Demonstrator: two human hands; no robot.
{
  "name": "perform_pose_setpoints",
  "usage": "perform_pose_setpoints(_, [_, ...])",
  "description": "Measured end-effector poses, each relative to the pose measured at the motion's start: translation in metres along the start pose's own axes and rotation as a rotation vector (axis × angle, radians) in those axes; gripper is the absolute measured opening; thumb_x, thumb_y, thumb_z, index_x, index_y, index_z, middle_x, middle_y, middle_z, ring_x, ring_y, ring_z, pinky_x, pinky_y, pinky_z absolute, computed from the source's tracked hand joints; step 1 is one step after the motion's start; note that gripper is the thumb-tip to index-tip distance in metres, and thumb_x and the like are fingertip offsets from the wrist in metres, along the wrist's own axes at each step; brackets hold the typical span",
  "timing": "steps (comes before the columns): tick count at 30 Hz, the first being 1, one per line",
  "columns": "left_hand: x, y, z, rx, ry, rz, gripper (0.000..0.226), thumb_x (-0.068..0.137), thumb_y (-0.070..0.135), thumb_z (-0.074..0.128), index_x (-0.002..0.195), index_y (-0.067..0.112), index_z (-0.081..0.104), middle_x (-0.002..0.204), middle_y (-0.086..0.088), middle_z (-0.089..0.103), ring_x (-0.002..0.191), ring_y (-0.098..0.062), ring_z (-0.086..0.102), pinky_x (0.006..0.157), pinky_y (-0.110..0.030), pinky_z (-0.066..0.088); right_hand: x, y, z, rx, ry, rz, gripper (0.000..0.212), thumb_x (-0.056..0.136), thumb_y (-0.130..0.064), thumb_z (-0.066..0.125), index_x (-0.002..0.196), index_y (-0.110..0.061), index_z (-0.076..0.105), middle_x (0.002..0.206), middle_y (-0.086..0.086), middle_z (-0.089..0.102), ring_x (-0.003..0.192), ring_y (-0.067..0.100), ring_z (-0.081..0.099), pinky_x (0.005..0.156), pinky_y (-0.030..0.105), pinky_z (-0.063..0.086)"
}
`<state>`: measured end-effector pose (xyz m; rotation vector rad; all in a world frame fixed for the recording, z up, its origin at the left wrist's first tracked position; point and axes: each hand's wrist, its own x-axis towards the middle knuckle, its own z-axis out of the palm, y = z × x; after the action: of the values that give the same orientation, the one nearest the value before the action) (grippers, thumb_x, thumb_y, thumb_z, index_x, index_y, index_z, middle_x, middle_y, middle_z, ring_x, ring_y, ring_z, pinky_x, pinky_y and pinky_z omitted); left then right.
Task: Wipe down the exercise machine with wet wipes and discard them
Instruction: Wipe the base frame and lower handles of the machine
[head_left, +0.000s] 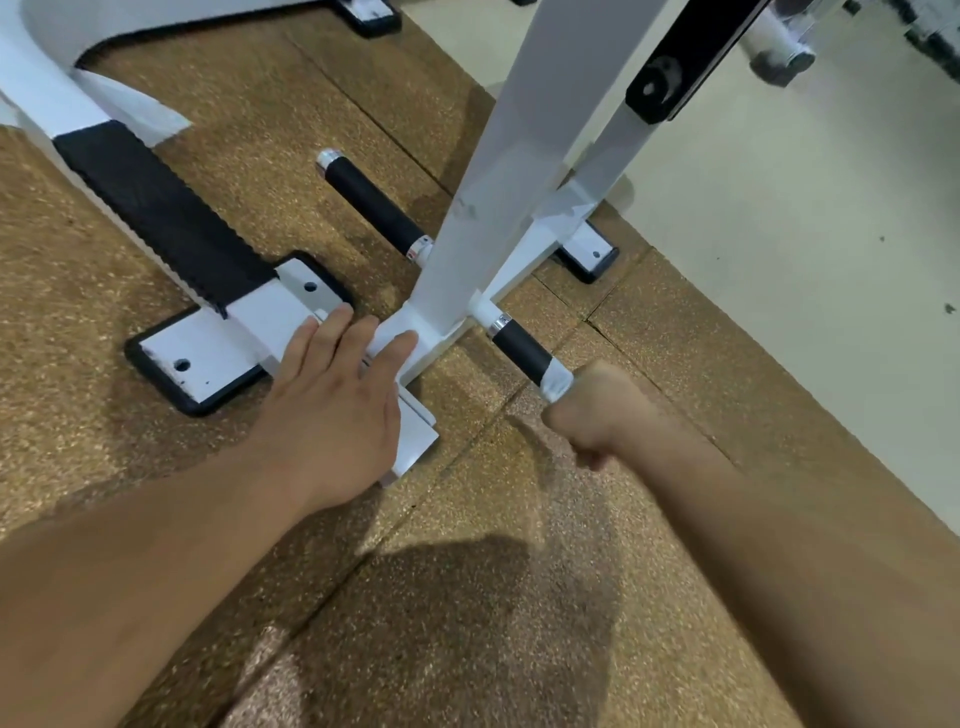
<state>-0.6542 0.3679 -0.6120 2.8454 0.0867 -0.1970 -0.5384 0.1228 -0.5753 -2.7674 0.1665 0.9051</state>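
A white exercise machine frame (498, 171) stands on brown speckled floor mats. Two black-gripped pegs jut from its base: a far peg (371, 202) and a near peg (519, 351). My right hand (597, 415) is fisted around the near peg's outer end, with a white wet wipe (557, 383) wrapped round the peg and showing just above my fist. My left hand (337, 405) lies flat, fingers spread, on the white base bracket (415, 441) of the frame, holding nothing.
A white foot plate (208, 358) with black rubber edging and a black ribbed tread strip (161, 213) lie to the left. Another foot plate (589, 252) sits behind the upright. A pale wall (805, 260) runs along the right. Open mat lies in front.
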Motion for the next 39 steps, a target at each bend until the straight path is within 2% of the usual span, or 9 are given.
perform_pose_setpoints(3, [-0.001,-0.001,0.000,0.003,0.017,0.002,0.064,0.099,0.040,0.008,0.162,0.033,0.003,0.170,-0.005,0.007,0.155,-0.024,-0.013,0.126,-0.046,-0.010,-0.018,-0.003,0.033,-0.218,0.491,-0.068,0.002,0.095,-0.017,0.059,0.096,-0.015,0.059,0.074,0.001,0.059,0.065,0.027,0.062,0.057,0.031,0.047])
perform_pose_setpoints(6, [-0.001,0.000,0.000,0.005,0.018,-0.005,0.064,0.098,0.040,0.007,0.162,0.033,0.004,0.169,-0.005,0.008,0.156,-0.025,-0.011,0.126,-0.045,-0.010,-0.012,0.002,0.038,-0.123,0.532,-0.110,0.011,0.092,-0.021,0.063,0.087,-0.019,0.054,0.072,0.000,0.060,0.066,0.028,0.064,0.059,0.033,0.049])
perform_pose_setpoints(11, [0.000,0.002,-0.003,0.022,-0.036,-0.027,0.060,0.104,0.038,0.011,0.161,0.034,-0.007,0.170,-0.004,-0.003,0.154,-0.024,-0.019,0.125,-0.045,-0.014,0.002,0.014,-0.009,0.396,-0.339,-0.011,0.022,0.090,-0.010,0.072,0.075,-0.005,0.057,0.051,0.009,0.053,0.040,0.020,0.057,0.048,0.029,0.051])
perform_pose_setpoints(14, [0.001,0.001,-0.004,0.032,-0.071,-0.026,0.059,0.105,0.039,0.008,0.161,0.035,-0.011,0.170,-0.003,-0.007,0.154,-0.023,-0.022,0.125,-0.045,-0.014,0.004,0.013,-0.018,0.503,-0.578,0.066,0.024,0.091,-0.016,0.074,0.073,-0.010,0.059,0.053,0.007,0.054,0.045,0.019,0.055,0.053,0.027,0.047])
perform_pose_setpoints(18, [0.003,0.001,-0.005,0.027,-0.075,-0.030,0.059,0.105,0.040,0.008,0.160,0.035,-0.012,0.170,-0.002,-0.008,0.154,-0.023,-0.023,0.125,-0.045,-0.014,-0.001,0.013,0.001,-0.037,-0.047,-0.075,0.049,0.094,-0.046,0.068,0.126,-0.009,0.062,0.103,0.008,0.073,0.090,0.025,0.070,0.081,0.038,0.059])
perform_pose_setpoints(22, [0.002,0.002,-0.006,0.037,-0.086,-0.028,0.059,0.104,0.039,0.007,0.160,0.035,-0.013,0.170,-0.002,-0.008,0.154,-0.023,-0.023,0.125,-0.045,-0.015,-0.027,0.021,0.024,-0.347,0.555,-0.471,0.085,0.095,-0.061,0.061,0.160,-0.016,0.029,0.155,0.007,0.046,0.140,0.027,0.047,0.115,0.046,0.042])
perform_pose_setpoints(30, [0.002,0.002,-0.007,0.035,-0.092,-0.023,0.059,0.105,0.039,0.007,0.160,0.035,-0.012,0.170,-0.003,-0.008,0.154,-0.023,-0.023,0.125,-0.045,-0.015,-0.017,0.027,0.029,-0.080,0.387,-0.371,0.043,0.100,-0.061,0.053,0.108,-0.018,0.055,0.085,-0.003,0.063,0.066,0.014,0.058,0.051,0.030,0.039])
perform_pose_setpoints(35, [0.001,0.002,-0.009,0.022,-0.082,-0.014,0.059,0.105,0.039,0.007,0.160,0.034,-0.012,0.170,-0.004,-0.007,0.154,-0.024,-0.023,0.124,-0.045,-0.015,-0.016,0.032,0.017,0.689,0.139,-0.152,0.064,0.111,-0.053,0.027,0.106,0.003,0.058,0.067,0.018,0.063,0.045,0.022,0.057,0.044,0.034,0.053])
perform_pose_setpoints(39, [0.001,0.001,-0.007,0.025,-0.082,-0.010,0.060,0.105,0.038,0.009,0.160,0.034,-0.014,0.170,-0.003,-0.010,0.153,-0.024,-0.025,0.124,-0.045,-0.017,-0.010,0.007,0.016,1.016,0.320,0.182,0.048,0.114,-0.039,0.030,0.089,-0.009,0.058,0.075,0.014,0.062,0.055,0.023,0.058,0.048,0.029,0.051])
